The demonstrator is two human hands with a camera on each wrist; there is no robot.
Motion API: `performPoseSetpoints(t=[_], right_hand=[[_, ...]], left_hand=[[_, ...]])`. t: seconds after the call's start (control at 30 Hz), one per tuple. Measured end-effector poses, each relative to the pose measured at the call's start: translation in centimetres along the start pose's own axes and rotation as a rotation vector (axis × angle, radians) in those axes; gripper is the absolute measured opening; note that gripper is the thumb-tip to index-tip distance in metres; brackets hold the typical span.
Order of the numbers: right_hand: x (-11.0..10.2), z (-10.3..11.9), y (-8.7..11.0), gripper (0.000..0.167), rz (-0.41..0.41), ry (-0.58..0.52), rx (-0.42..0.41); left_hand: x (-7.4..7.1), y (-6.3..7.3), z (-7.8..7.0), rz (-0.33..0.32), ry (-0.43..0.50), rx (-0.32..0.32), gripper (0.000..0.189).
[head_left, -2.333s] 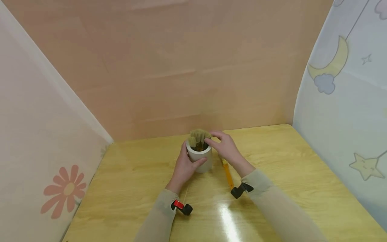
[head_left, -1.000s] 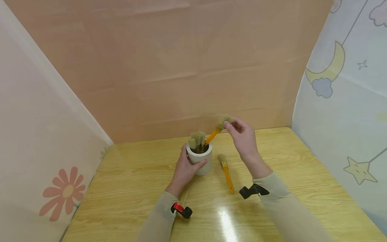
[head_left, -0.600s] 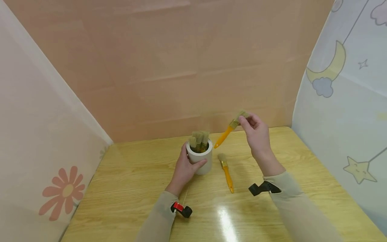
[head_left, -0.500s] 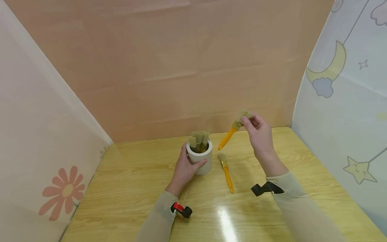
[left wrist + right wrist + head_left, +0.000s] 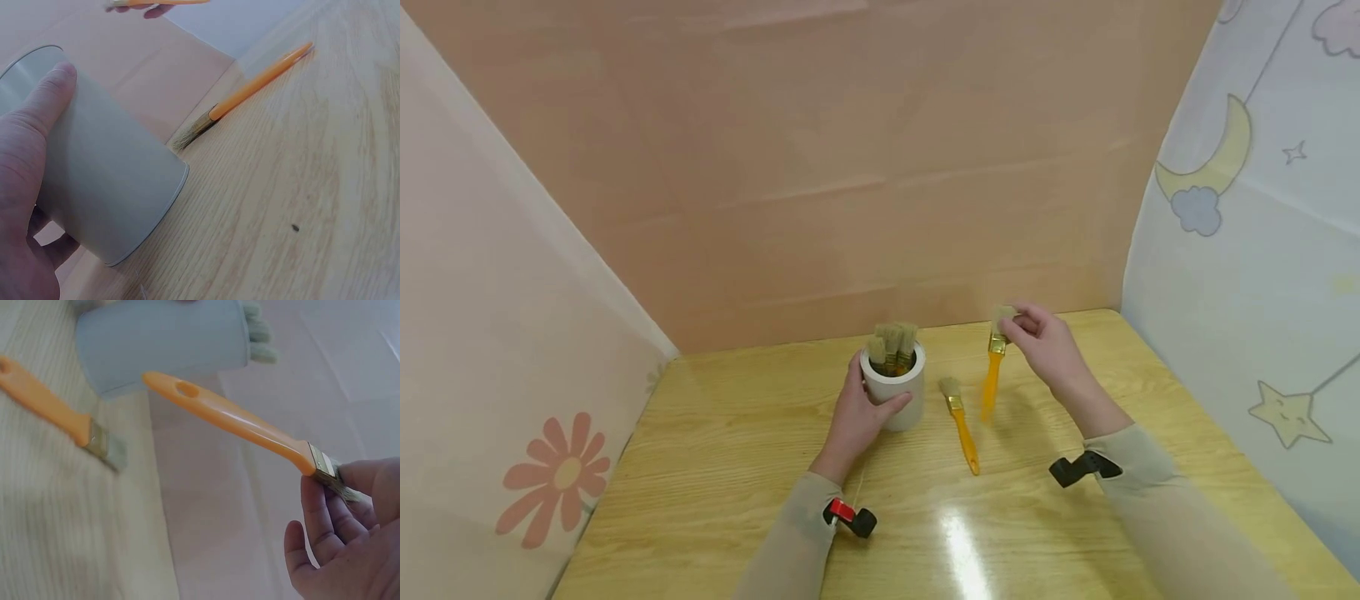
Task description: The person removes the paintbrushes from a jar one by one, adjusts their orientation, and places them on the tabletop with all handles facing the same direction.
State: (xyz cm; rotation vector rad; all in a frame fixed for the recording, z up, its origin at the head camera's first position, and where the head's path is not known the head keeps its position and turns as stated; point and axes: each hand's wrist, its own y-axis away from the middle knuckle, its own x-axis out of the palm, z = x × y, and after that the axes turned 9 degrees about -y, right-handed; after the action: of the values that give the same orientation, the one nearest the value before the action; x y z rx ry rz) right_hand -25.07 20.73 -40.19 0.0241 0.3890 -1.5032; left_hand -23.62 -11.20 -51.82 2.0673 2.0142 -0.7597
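Note:
My left hand [image 5: 859,415] grips a pale grey cylindrical pot [image 5: 904,408] that stands on the table, thumb across its front. Bristle heads of several paintbrushes [image 5: 891,340] stick up out of it; their handles are mostly hidden inside. To the right, my right hand [image 5: 1047,348] pinches another paintbrush [image 5: 992,375] by its bristles, and the orange handle hangs down over the table. In the right wrist view, thumb and fingers meet at the bristles below the metal band. Between pot and right hand lies a loose paintbrush [image 5: 961,427], bristles toward the back.
The light wood table [image 5: 737,467] meets a plain pinkish backdrop [image 5: 775,208] at its far edge. A flower-printed sheet [image 5: 550,333] hangs on the left, a moon-and-star sheet [image 5: 1262,275] on the right. Each wrist wears a small black camera.
My right hand has drawn a paintbrush out of the pot, carried it right and lowered it, its handle swinging to near upright. The left hand has stayed on the pot.

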Motion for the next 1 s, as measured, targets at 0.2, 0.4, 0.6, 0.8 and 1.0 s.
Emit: performPoseSetpoints(t=[0.2, 0.4, 0.6, 0.8, 1.0], right_hand=[[-0.1, -1.7, -0.2, 0.051, 0.105, 0.08, 0.031], [0.2, -4.0, -0.2, 0.056, 0.185, 0.119, 0.062], [0.7, -5.9, -0.3, 0.047, 0.22, 0.114, 0.071], [1.5, -7.2, -0.6, 0.039, 0.243, 0.108, 0.104], [1.9, -8.0, -0.8, 0.038, 0.258, 0.176, 0.134]], left_hand=[[0.0, -0.1, 0.0, -0.001, -0.001, 0.01, 0.109], [0.0, 0.0, -0.1, -0.001, 0.012, 0.02, 0.109], [-0.1, 0.1, -0.1, -0.002, 0.012, 0.016, 0.108], [-0.2, 0.1, -0.1, -0.004, 0.004, 0.011, 0.108], [-0.1, 0.1, -0.1, 0.0, 0.007, 0.005, 0.109]])
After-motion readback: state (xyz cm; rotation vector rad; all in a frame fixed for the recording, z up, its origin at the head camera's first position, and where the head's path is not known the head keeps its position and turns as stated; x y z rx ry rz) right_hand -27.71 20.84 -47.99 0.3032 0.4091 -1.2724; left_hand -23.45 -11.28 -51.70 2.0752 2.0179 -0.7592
